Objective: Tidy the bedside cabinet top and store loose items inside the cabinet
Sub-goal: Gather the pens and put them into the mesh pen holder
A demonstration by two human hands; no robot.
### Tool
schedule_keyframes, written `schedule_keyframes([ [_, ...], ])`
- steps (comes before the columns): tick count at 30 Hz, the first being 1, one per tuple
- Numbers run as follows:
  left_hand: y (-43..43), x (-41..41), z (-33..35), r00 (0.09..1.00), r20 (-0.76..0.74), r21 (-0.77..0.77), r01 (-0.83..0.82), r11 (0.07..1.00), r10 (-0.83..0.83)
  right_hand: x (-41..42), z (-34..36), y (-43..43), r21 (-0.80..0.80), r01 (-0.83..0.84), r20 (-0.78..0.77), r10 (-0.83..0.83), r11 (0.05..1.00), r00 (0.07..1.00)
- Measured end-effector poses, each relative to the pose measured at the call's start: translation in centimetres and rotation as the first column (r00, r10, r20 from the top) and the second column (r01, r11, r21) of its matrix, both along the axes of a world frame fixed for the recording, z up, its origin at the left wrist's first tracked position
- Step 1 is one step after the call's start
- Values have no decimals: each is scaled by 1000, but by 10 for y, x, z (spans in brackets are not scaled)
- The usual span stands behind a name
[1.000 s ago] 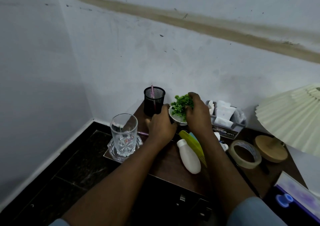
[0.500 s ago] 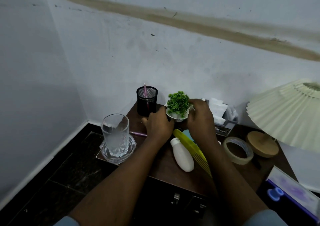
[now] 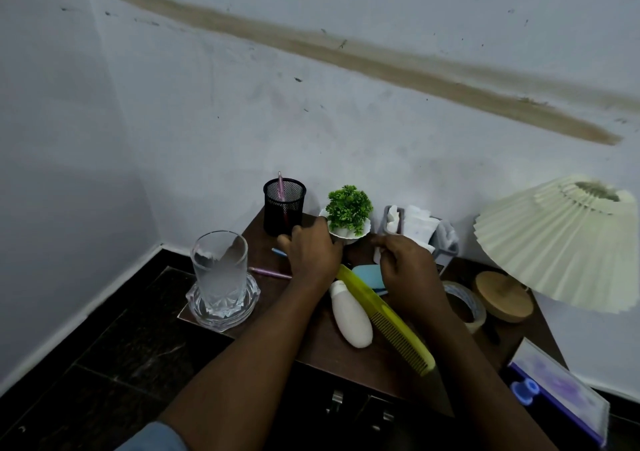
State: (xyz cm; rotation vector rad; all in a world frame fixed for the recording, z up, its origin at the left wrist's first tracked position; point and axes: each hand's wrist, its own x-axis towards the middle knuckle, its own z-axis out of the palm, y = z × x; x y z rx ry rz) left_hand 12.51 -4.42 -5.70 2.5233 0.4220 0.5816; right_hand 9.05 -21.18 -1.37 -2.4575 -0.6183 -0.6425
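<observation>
Clutter: comb point(image 3: 391, 326), white bottle point(image 3: 351, 315) loose at centre of cabinet top point(image 3: 322, 343) | left hand point(image 3: 311, 253) against plant pot point(image 3: 353, 236), fingers hidden, grip cannot be told | right hand point(image 3: 405, 267) curled, contents unclear | risk: left forearm point(image 3: 242, 346) could clip glass point(image 3: 220, 267) at lower-left edge.

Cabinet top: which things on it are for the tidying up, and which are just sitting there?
Likely for tidying: yellow comb, white bottle, pink pen, tape roll, little plant by the left hand.
Just sitting there: lamp, glass, purple box at the right edge.
</observation>
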Motion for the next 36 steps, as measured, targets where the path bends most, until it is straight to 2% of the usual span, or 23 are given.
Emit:
schedule_keyframes([
  [11,30,-24,19,995,-34,65,99,993,-97,-1,7,5,-1,24,-36,-24,1000,999],
  [15,55,-42,30,986,-9,16,166,986,-166,-10,11,2,-24,39,-99,-41,999,994],
  [18,58,-56,34,960,-85,-16,267,963,-268,-17,12,3,-169,-47,-252,3,985,968],
  [21,55,-68,31,909,-228,112,381,918,-350,-28,5,10,-426,-116,-403,-74,897,912],
  [23,53,-73,28,881,-295,204,437,876,-370,-35,0,15,-489,-153,-463,-107,859,880],
  [28,47,-81,23,871,-362,371,461,806,-331,-44,-8,12,-537,-136,-421,-124,833,899],
  [30,48,-80,26,871,-362,385,464,798,-332,-45,-9,7,-478,-95,-383,-110,873,917],
  [33,46,-74,41,879,-265,398,475,785,-398,-45,-5,0,-244,-96,-258,31,965,966],
  [35,41,-71,52,857,-130,432,502,749,-499,-45,0,1,55,-127,-224,137,990,965],
  [36,37,-73,56,824,-45,440,524,729,-565,-46,4,4,276,-107,-281,187,955,941],
])
